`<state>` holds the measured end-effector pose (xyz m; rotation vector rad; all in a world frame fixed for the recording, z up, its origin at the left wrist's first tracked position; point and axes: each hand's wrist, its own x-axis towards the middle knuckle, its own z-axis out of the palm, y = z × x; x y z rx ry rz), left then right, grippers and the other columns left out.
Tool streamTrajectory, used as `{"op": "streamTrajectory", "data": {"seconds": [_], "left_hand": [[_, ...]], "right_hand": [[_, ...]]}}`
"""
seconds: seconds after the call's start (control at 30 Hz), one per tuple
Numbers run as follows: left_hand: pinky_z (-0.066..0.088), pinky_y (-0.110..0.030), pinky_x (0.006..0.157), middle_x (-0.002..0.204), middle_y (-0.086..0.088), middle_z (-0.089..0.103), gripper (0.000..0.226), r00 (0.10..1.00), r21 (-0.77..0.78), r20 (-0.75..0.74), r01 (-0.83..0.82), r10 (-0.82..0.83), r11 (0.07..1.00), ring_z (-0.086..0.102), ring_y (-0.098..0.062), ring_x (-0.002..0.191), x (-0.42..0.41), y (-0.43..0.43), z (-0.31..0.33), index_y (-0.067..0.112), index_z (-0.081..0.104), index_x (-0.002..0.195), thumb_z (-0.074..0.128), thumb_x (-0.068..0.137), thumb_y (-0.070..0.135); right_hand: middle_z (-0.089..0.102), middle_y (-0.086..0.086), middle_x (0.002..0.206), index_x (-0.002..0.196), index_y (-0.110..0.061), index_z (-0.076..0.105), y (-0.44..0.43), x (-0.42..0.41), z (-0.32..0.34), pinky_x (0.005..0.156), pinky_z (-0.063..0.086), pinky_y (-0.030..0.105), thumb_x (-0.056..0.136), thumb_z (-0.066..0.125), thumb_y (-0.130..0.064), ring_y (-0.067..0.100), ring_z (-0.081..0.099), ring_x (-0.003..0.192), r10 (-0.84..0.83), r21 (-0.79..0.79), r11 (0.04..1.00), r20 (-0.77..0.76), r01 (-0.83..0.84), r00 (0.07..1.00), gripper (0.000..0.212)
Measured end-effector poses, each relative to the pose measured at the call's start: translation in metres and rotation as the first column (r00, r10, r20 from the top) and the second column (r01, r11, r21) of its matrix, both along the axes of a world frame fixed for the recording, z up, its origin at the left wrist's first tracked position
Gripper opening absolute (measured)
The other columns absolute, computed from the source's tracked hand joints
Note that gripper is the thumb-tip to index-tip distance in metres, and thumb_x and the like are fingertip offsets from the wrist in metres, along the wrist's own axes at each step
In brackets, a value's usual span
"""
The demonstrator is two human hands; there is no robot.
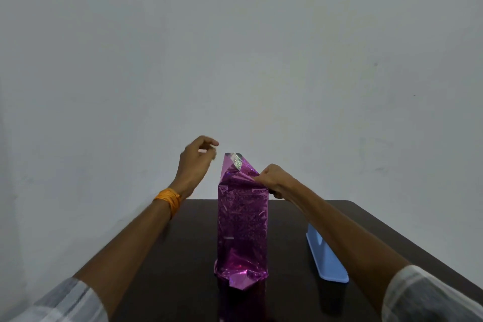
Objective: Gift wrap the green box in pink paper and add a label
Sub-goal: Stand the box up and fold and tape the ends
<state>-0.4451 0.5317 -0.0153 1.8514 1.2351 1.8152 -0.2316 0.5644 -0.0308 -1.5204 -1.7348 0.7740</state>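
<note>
Head view: your two sleeves (65,300) come in at 7 and 5 o'clock of the picture, both forearms reaching forward over the dark table (170,282). In the middle of the table the box stands upright on its end, hidden fully under the pink paper (241,219). At the foot the paper is folded in loose, crumpled flaps that touch the table. At 3 o'clock from the box, apart from it, a long blue object (326,259) lies partly under your right forearm. At the top, the paper rises into a folded peak with a shiny strip on it. Your right hand (274,178) is at 3 o'clock of this peak and pinches the paper edge there with the fingertips. Your left hand (197,159), with an orange band (168,200) on the wrist, is lifted in the air at 10 o'clock of the peak, not touching the paper. Its fingers are curled, and a small pale bit (202,150) shows at them. It is blurred, so I cannot tell if the fingers pinch it.
</note>
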Motion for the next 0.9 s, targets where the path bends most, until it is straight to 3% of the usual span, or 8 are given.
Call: {"op": "streamTrajectory", "data": {"seconds": [0.13, 0.2, 0.33, 0.47, 0.57, 0.67, 0.8, 0.9], "left_hand": [[0.055, -0.03, 0.08, 0.105, -0.001, 0.066, 0.02, 0.992, -0.153, 0.079, 0.106, -0.095, 0.982, 0.065, -0.018, 0.098, -0.011, -0.009, -0.031, 0.018, 0.058, 0.114, 0.057, 0.094, 0.017], [0.054, -0.031, 0.084, 0.108, -0.003, 0.067, 0.02, 0.985, -0.193, 0.127, 0.143, -0.12, 0.971, 0.065, -0.019, 0.102, -0.011, -0.011, -0.041, 0.015, 0.058, 0.115, 0.057, 0.095, 0.015], [0.054, -0.029, 0.085, 0.112, -0.003, 0.067, 0.018, 0.989, -0.195, 0.069, 0.141, -0.129, 0.971, 0.063, -0.017, 0.105, -0.008, -0.01, -0.05, 0.014, 0.064, 0.11, 0.049, 0.1, 0.016], [0.053, -0.028, 0.083, 0.112, -0.001, 0.068, 0.02, 0.987, -0.207, 0.027, 0.161, -0.159, 0.965, 0.062, -0.018, 0.106, -0.003, -0.007, -0.054, 0.017, 0.068, 0.107, 0.048, 0.101, 0.019], [0.052, -0.026, 0.079, 0.109, 0.0, 0.068, 0.02, 0.987, -0.214, 0.001, 0.156, -0.16, 0.964, 0.063, -0.017, 0.104, 0.0, -0.008, -0.058, 0.018, 0.07, 0.105, 0.051, 0.1, 0.02], [0.052, -0.024, 0.078, 0.11, 0.001, 0.069, 0.019, 0.988, -0.231, -0.031, 0.139, -0.15, 0.963, 0.063, -0.015, 0.104, 0.002, -0.006, -0.059, 0.017, 0.07, 0.105, 0.053, 0.099, 0.023], [0.053, -0.026, 0.079, 0.108, 0.002, 0.069, 0.018, 0.989, -0.253, -0.073, 0.104, -0.126, 0.962, 0.064, -0.015, 0.102, 0.003, -0.003, -0.055, 0.021, 0.072, 0.102, 0.055, 0.097, 0.024], [0.053, -0.026, 0.078, 0.108, 0.0, 0.069, 0.02, 0.986, -0.262, -0.112, 0.092, -0.125, 0.961, 0.064, -0.017, 0.1, 0.003, -0.004, -0.053, 0.018, 0.072, 0.103, 0.054, 0.097, 0.023]], "right_hand": [[0.056, 0.002, 0.105, 0.115, -0.015, 0.052, -0.013, 0.001, 0.004, 0.07, 0.045, 0.03, 0.076, 0.082, -0.047, 0.017, 0.057, 0.09, -0.078, 0.196, 0.976, -0.072, 0.091, 0.994, 0.059], [0.06, -0.001, 0.11, 0.11, -0.012, 0.061, -0.025, 0.002, 0.015, 0.08, 0.044, 0.031, 0.083, 0.075, -0.047, 0.018, 0.059, 0.104, -0.084, 0.312, 0.94, -0.181, 0.139, 0.98, 0.047], [0.071, -0.002, 0.097, 0.088, -0.011, 0.077, -0.055, -0.008, 0.048, 0.079, 0.044, 0.029, 0.089, 0.064, -0.051, 0.012, 0.062, 0.091, 0.057, 0.355, 0.935, -0.11, -0.014, 0.992, 0.041], [0.052, -0.002, 0.062, 0.076, 0.0, 0.069, -0.069, -0.031, 0.057, 0.06, 0.036, 0.028, 0.081, 0.068, -0.06, 0.014, 0.049, 0.062, 0.074, 0.297, 0.946, 0.179, -0.125, 0.981, 0.061], [0.064, -0.002, 0.07, 0.082, -0.008, 0.076, -0.063, -0.04, 0.053, 0.067, 0.049, 0.032, 0.078, 0.075, -0.048, 0.015, 0.061, 0.071, -0.009, 0.318, 0.945, 0.269, -0.08, 0.963, 0.04], [0.071, 0.004, 0.074, 0.077, -0.007, 0.076, -0.056, -0.042, 0.054, 0.067, 0.053, 0.034, 0.077, 0.075, -0.025, 0.019, 0.066, 0.076, -0.019, 0.323, 0.946, 0.173, -0.038, 0.985, 0.018], [0.072, 0.013, 0.077, 0.075, 0.003, 0.073, -0.055, -0.04, 0.052, 0.061, 0.048, 0.028, 0.081, 0.075, -0.019, 0.018, 0.063, 0.069, 0.004, 0.309, 0.95, -0.112, 0.031, 0.994, 0.023], [0.071, 0.006, 0.081, 0.093, 0.007, 0.073, -0.052, -0.036, 0.047, 0.063, 0.046, 0.023, 0.086, 0.071, -0.019, 0.011, 0.06, 0.071, 0.012, 0.279, 0.955, -0.366, 0.098, 0.931, 0.027]]}}
